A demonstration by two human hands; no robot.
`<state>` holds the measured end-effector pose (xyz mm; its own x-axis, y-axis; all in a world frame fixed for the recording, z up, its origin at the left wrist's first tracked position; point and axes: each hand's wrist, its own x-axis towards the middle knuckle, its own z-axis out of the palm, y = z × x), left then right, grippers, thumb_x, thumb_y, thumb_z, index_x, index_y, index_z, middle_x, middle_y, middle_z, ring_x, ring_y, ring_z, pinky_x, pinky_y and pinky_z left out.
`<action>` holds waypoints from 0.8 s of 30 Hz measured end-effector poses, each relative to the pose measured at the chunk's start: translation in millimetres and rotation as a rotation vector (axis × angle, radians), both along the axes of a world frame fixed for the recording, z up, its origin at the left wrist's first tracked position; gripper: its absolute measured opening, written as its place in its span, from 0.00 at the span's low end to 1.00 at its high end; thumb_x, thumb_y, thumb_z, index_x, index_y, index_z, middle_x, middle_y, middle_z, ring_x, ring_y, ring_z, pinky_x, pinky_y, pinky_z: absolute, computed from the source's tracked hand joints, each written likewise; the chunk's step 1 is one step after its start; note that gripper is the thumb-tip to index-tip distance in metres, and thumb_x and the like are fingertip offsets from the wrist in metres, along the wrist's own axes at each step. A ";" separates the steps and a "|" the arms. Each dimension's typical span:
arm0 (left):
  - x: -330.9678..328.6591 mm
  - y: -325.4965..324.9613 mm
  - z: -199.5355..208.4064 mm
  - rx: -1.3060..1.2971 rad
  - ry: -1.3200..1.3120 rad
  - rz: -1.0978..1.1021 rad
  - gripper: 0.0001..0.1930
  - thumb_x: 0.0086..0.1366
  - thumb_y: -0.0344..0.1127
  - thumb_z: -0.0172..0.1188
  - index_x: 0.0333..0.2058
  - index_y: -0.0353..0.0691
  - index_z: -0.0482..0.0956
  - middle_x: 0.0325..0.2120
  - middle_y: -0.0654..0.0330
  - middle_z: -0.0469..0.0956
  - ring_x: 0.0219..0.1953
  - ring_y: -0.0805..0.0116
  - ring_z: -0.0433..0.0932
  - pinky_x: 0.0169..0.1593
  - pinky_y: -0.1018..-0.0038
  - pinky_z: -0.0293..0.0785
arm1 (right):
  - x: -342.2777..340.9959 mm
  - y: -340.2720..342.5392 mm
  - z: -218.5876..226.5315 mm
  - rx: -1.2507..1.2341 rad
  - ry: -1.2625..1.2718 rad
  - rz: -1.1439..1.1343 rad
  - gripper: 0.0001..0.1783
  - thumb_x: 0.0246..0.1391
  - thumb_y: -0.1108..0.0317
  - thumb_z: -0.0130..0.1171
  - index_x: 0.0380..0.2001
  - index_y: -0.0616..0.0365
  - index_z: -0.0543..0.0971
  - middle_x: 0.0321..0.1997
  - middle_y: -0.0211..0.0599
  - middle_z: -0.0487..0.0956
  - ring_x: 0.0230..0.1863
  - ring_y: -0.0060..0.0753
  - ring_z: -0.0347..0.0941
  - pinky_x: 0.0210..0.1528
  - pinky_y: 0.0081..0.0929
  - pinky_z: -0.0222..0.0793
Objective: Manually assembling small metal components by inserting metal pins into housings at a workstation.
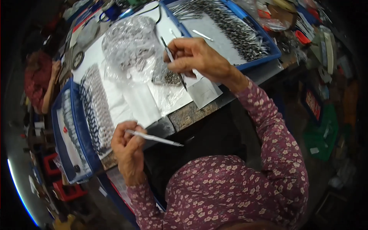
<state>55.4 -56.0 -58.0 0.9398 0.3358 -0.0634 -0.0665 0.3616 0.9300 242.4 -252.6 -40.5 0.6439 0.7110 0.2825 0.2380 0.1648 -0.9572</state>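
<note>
On the counter [191, 111] a plastic bag [128, 46] lies at the middle, with a small heap of tiny parts [170, 78] just to its right. Behind and to the right sits a tray [274, 50] holding a spread of thin rods [230, 27] — a second tray [82, 145] stands at the left end, rows of parts [96, 107] beside it. The right hand [195, 57] hovers over the heap with a thin tool [173, 63]; the left hand [128, 147] is at the counter's near edge with a slim rod [155, 138].
</note>
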 end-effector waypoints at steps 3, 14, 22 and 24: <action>6.5 -13.3 -7.0 -0.051 0.078 -0.055 0.15 0.52 0.25 0.57 0.40 0.30 0.70 0.26 0.59 0.73 0.30 0.75 0.71 0.35 0.84 0.67 | -27.5 8.2 -17.8 -0.009 0.172 0.125 0.09 0.54 0.68 0.51 0.30 0.65 0.70 0.18 0.26 0.68 0.14 0.12 0.59 0.16 0.10 0.55; 1.1 -35.3 -65.8 -0.038 0.027 -0.043 0.18 0.56 0.28 0.56 0.46 0.30 0.70 0.26 0.66 0.72 0.30 0.81 0.70 0.37 0.87 0.66 | -90.0 16.2 -66.9 -0.169 0.273 0.113 0.10 0.48 0.69 0.59 0.28 0.63 0.71 0.16 0.23 0.68 0.14 0.08 0.59 0.13 0.08 0.51; -9.5 -65.2 -106.4 -0.335 -0.045 0.049 0.11 0.54 0.25 0.60 0.36 0.30 0.72 0.27 0.59 0.76 0.29 0.77 0.75 0.35 0.85 0.72 | -121.6 2.0 -96.8 -0.205 -0.012 -0.015 0.18 0.48 0.75 0.58 0.41 0.68 0.67 0.15 0.22 0.67 0.11 0.08 0.60 0.11 0.08 0.51; -10.2 -70.2 -110.7 -0.362 -0.044 0.051 0.10 0.54 0.25 0.60 0.36 0.30 0.72 0.26 0.60 0.76 0.28 0.77 0.75 0.34 0.85 0.72 | -124.5 -1.7 -99.9 -0.228 -0.020 -0.015 0.18 0.48 0.75 0.57 0.42 0.69 0.67 0.15 0.23 0.67 0.11 0.09 0.60 0.11 0.08 0.52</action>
